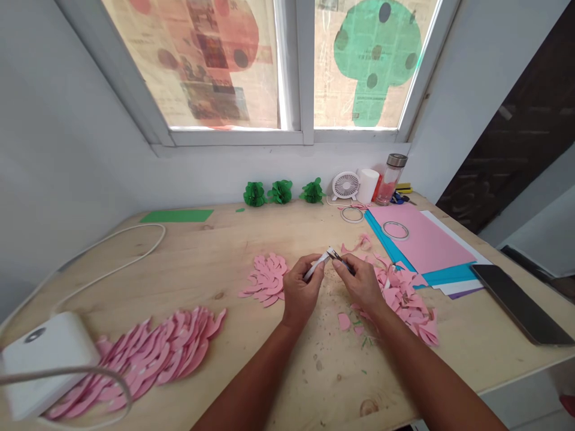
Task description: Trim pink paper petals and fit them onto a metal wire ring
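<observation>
Head view | left hand (302,288) pinches white strip (320,260) between both hands, above table (202,254) | strip's long axis slants away and rightward | right hand (362,282) grips dark tool (339,260), its tip at strip's far end, contact unclear | pink scraps (406,299) beside right hand

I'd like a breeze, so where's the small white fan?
In the head view, the white fan stands right of centre at the table's back, between the rightmost green paper ornament and the white cylinder.

Prob. a craft rm: wood tbl (193,257) w/ colored paper stack (431,239), pink cutouts (265,278), newspapered window (307,78).
</observation>
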Demonstrator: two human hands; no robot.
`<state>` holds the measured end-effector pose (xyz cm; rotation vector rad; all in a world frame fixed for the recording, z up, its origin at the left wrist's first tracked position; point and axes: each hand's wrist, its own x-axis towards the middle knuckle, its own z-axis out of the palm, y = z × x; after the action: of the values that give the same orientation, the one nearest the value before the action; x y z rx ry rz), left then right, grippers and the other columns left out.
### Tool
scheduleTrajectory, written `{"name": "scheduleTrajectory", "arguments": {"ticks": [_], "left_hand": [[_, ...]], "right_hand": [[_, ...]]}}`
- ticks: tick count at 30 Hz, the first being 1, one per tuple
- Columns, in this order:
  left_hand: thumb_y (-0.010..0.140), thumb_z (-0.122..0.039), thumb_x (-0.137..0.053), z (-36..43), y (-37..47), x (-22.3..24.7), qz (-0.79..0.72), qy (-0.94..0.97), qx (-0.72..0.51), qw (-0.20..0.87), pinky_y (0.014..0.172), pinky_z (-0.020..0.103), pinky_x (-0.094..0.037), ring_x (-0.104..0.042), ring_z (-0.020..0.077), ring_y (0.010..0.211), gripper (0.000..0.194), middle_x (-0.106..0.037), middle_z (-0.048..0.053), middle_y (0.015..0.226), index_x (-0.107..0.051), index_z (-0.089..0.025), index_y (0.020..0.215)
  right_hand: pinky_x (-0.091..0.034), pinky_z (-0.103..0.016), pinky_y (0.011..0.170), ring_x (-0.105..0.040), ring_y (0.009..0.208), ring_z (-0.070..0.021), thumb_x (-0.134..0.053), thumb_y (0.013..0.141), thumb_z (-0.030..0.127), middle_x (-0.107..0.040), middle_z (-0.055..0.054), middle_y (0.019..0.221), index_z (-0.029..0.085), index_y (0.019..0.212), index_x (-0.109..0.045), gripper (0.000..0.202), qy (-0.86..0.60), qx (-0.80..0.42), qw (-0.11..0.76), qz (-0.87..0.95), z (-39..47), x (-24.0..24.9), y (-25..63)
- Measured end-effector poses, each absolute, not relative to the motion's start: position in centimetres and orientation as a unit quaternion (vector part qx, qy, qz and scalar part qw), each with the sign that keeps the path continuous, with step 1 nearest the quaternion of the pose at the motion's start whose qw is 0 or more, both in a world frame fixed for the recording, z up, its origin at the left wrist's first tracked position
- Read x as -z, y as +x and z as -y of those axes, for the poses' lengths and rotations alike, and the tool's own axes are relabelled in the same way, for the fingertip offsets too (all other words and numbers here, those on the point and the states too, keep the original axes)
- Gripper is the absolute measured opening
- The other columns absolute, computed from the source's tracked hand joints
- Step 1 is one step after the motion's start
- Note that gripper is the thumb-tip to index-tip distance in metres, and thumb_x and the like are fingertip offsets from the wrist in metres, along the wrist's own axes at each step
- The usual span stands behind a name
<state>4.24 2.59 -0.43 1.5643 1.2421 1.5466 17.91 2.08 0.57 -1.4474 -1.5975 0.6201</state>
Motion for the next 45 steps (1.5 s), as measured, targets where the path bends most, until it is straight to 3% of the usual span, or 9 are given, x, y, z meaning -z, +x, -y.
{"name": "scheduleTrajectory", "arguments": {"ticks": [22,45], "left_hand": [[0.074,-0.033,-0.06,-2.56,4.34,0.49,-0.46,0.571,-0.591,0.336,0.05,0.018,-0.038,-0.051,0.0093,0.055,0.021,-0.059,-0.002,0.061,-0.065,-0.017,0.085],[0.073,-0.032,-0.061,-2.47,4.44,0.24,-0.463,0.574,-0.587,0.336,0.044,0.016,-0.033,-0.04,0.0061,0.047,0.021,-0.056,-0.003,0.058,-0.066,-0.016,0.086]], "right_hand": [[-0.023,-0.022,0.045,-0.035,0.047,-0.0086,-0.042,0.082,0.05,-0.037,0.004,0.049,0.016,0.062,-0.055,0.041,-0.582,-0.232,0.442,0.642,-2.0,-0.87,17.89],[-0.025,-0.022,0.048,-0.039,0.048,-0.0098,-0.044,0.082,0.053,-0.048,0.002,0.051,0.017,0.064,-0.06,0.043,-0.654,-0.083,0.395,0.639,-1.85,-0.64,17.94]]}}
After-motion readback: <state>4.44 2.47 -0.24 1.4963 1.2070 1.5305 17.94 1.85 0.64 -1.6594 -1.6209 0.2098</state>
